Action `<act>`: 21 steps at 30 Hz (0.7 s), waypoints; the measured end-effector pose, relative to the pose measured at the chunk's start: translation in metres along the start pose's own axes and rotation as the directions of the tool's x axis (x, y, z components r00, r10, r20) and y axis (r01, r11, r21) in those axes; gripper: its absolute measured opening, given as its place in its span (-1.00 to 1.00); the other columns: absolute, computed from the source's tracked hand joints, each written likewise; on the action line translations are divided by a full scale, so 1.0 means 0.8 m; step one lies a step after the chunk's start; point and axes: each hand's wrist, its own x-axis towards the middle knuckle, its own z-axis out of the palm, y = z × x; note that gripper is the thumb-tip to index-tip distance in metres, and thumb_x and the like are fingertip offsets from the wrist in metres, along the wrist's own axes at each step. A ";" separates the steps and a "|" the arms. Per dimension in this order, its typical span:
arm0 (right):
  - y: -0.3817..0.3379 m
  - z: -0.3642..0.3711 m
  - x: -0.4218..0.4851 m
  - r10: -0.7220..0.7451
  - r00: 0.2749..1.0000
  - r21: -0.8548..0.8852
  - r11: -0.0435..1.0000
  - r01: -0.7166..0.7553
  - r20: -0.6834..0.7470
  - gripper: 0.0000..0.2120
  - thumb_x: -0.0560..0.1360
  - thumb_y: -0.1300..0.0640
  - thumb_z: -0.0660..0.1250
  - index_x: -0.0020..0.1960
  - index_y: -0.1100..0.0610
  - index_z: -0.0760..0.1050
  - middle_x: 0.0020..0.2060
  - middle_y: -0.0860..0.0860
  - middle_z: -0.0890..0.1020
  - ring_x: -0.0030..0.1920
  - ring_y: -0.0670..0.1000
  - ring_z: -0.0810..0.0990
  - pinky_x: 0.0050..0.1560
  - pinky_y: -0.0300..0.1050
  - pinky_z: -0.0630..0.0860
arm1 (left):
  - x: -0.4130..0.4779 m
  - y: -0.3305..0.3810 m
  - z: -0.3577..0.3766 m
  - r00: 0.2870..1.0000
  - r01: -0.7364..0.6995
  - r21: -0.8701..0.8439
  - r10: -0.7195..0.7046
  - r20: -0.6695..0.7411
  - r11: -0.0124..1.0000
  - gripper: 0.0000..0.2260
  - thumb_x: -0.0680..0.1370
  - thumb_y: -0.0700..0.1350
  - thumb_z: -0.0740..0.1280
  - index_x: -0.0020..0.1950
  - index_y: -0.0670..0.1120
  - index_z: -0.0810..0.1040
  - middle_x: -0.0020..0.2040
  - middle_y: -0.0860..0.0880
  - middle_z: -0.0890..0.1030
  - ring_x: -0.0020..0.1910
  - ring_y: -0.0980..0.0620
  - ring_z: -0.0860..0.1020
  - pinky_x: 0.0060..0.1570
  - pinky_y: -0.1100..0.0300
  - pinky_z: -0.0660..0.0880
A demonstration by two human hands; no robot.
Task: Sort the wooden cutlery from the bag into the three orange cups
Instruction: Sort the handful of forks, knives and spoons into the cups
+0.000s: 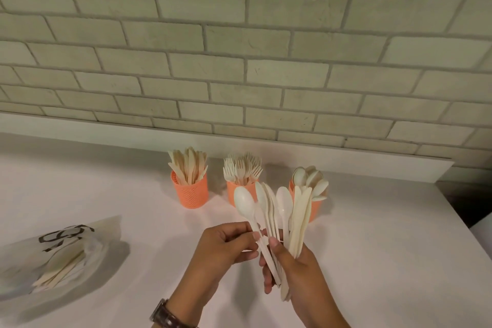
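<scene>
Three orange cups stand in a row on the white counter: the left cup (192, 193) holds knives, the middle cup (234, 192) holds forks, the right cup (315, 209) holds spoons. My right hand (295, 271) grips a fanned bundle of wooden cutlery (298, 218), spoons and knives, in front of the middle and right cups. My left hand (226, 247) pinches the handle of one spoon (243, 201) at the left of that bundle. A clear plastic bag (56, 255) with more cutlery inside lies at the left.
The white counter (133, 208) meets a pale brick wall (239, 61) behind the cups. The counter's right edge (463, 221) drops off to a dark gap. A watch (163, 313) sits on my left wrist.
</scene>
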 end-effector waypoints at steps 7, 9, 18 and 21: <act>0.007 -0.002 0.001 -0.044 0.997 -0.034 0.999 0.042 -0.062 -0.82 0.58 0.18 0.19 -0.01 0.21 0.56 -0.45 0.12 0.61 -0.57 0.12 0.53 -0.52 -0.07 0.55 | 0.002 -0.002 0.007 0.999 -0.016 -0.122 0.021 0.037 0.992 -0.86 0.48 -0.26 0.35 -0.08 -0.12 0.70 -0.12 -0.23 0.69 -0.23 -0.09 0.62 -0.12 0.20 0.59; 0.012 -0.006 0.005 -0.021 0.994 -0.020 1.000 0.019 -0.105 -0.84 0.57 0.18 0.20 0.01 0.22 0.53 -0.39 0.20 0.59 -0.54 0.14 0.55 -0.47 0.00 0.58 | 0.006 -0.001 0.009 0.999 -0.018 -0.140 0.024 0.037 0.990 -0.84 0.49 -0.27 0.33 -0.05 -0.14 0.70 -0.11 -0.17 0.71 -0.17 -0.05 0.66 -0.11 0.23 0.58; 0.035 -0.041 0.016 0.042 0.972 0.115 0.993 -0.015 -0.232 -0.90 0.56 0.23 0.21 0.02 0.19 0.49 -0.46 0.13 0.54 -0.56 0.07 0.50 -0.51 -0.04 0.56 | 0.098 0.031 -0.020 0.907 -0.211 0.167 0.256 -0.335 0.963 -0.89 0.43 -0.25 0.44 -0.30 -0.23 0.62 -0.47 0.03 0.63 -0.40 0.15 0.62 -0.21 0.33 0.58; 0.030 -0.045 0.017 0.033 0.972 0.118 0.993 -0.006 -0.232 -0.89 0.56 0.23 0.21 0.03 0.20 0.49 -0.44 0.15 0.53 -0.57 0.08 0.49 -0.53 -0.04 0.56 | 0.126 0.034 -0.020 0.864 -0.240 0.252 0.325 -0.384 0.937 -0.87 0.42 -0.23 0.46 -0.33 -0.21 0.62 -0.44 -0.03 0.66 -0.39 0.14 0.59 -0.25 0.29 0.52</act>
